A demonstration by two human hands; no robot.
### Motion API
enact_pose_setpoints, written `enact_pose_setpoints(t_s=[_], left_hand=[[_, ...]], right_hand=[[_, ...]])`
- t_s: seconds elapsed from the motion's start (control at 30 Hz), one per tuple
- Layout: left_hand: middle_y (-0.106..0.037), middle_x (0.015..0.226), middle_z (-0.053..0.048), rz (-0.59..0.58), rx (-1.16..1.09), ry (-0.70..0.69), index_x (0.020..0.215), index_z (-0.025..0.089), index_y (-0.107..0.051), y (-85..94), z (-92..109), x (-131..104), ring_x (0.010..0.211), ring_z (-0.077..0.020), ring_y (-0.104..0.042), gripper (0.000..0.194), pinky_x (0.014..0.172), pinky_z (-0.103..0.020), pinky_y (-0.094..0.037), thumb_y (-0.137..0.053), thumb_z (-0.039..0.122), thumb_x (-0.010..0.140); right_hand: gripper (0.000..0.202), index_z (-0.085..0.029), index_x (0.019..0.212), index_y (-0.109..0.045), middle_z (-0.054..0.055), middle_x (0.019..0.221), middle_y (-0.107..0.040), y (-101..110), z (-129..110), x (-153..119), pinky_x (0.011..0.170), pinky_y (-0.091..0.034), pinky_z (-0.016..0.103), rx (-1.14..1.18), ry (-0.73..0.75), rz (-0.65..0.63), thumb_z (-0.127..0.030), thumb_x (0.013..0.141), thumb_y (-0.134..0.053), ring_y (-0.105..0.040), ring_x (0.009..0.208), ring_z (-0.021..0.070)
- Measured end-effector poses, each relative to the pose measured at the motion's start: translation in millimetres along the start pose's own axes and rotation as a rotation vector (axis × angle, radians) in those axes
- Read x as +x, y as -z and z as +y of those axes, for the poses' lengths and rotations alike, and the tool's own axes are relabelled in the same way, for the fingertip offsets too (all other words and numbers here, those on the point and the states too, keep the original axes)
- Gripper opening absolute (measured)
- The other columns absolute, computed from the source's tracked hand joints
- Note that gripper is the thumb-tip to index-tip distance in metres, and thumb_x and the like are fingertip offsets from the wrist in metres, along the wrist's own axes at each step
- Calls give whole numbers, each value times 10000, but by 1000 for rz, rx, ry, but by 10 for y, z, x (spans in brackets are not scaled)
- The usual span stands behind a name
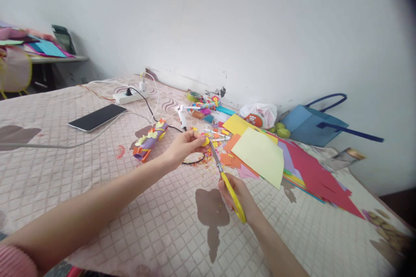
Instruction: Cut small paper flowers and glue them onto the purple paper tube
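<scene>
Between the thumb and fingers of my left hand (183,147) is a small piece of yellow paper (206,141). My right hand (236,194) grips yellow-handled scissors (232,194), whose metal blades reach up to the yellow piece. Whether the blades touch the paper, I cannot tell. Beneath the blades lie many small paper scraps (208,160) in orange, yellow and pink. Left of my left hand lies a purple paper roll (150,139) decorated with orange and pale yellow paper flowers. A white glue gun (182,117) stands just beyond my left hand.
A tablet (97,117) and a white power strip (125,96) with cables lie at the left. Coloured paper sheets (260,151) spread to the right. Toward the wall are a plastic bag (260,114), green fruits (282,131) and a blue bag (312,125).
</scene>
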State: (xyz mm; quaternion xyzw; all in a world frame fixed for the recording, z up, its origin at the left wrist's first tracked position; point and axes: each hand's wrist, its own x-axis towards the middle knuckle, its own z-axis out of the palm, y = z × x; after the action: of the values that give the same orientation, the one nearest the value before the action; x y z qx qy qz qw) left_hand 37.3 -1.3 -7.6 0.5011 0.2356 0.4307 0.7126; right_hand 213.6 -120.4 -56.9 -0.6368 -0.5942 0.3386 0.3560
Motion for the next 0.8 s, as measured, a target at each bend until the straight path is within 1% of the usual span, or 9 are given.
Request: enact_pose_setpoints(t_s=[0.17, 0.33, 0.4, 0.47, 0.53, 0.67, 0.8], left_hand=[[-628, 729, -17, 14, 1, 5, 718, 122, -526, -20, 27, -12, 638, -87, -608, 213, 692, -243, -493, -682, 266, 705], [-611, 749, -19, 40, -26, 17, 696, 123, -531, -37, 37, -23, 675, -94, -594, 223, 694, -246, -479, -702, 266, 677], [-586, 699, -2, 53, -15, 25, 685, 124, -537, -38, 28, -27, 617, -73, -562, 228, 624, -212, -456, -704, 278, 673], [-540, 621, 27, 57, 4, 30, 690, 127, -546, -37, 11, -30, 520, -42, -494, 228, 528, -178, -401, -702, 292, 676], [-519, 597, 42, 50, 4, 36, 726, 128, -566, -36, -7, -32, 474, -23, -443, 221, 485, -163, -362, -702, 295, 678], [-581, 695, 14, 20, -56, 77, 823, 117, -603, -41, -30, -37, 540, -29, -503, 225, 548, -162, -415, -714, 239, 670], [-601, 664, 4, 21, -124, 128, 758, 111, -583, -48, -32, -48, 565, -58, -564, 182, 594, -187, -467, -721, 181, 660]], right_hand=[[353, -209, 661, -398, -83, 431, -348, 26, -68, -15, 315, -244, 192, -34, -2, -46, -522, 815, -449, -326, 313, 63], [466, -214, 637, -368, -87, 418, -338, 16, -115, -22, 298, -243, 183, 85, -41, -37, -659, 763, -424, -327, 302, 60], [502, -216, 634, -360, -93, 390, -328, 8, -134, -26, 287, -240, 180, 148, -62, -51, -705, 736, -409, -312, 288, 59], [523, -217, 637, -357, -100, 371, -317, 1, -151, -32, 278, -235, 177, 187, -78, -65, -732, 712, -407, -298, 276, 58], [527, -219, 641, -352, -103, 370, -311, -7, -159, -39, 278, -233, 175, 200, -77, -71, -738, 709, -402, -292, 274, 57], [507, -216, 645, -352, -99, 393, -318, -27, -132, -43, 291, -234, 175, 142, -49, -61, -712, 746, -382, -301, 283, 55], [513, -206, 662, -387, -84, 438, -345, -38, -117, -33, 312, -245, 183, 45, -13, -22, -709, 757, -360, -325, 310, 56]])
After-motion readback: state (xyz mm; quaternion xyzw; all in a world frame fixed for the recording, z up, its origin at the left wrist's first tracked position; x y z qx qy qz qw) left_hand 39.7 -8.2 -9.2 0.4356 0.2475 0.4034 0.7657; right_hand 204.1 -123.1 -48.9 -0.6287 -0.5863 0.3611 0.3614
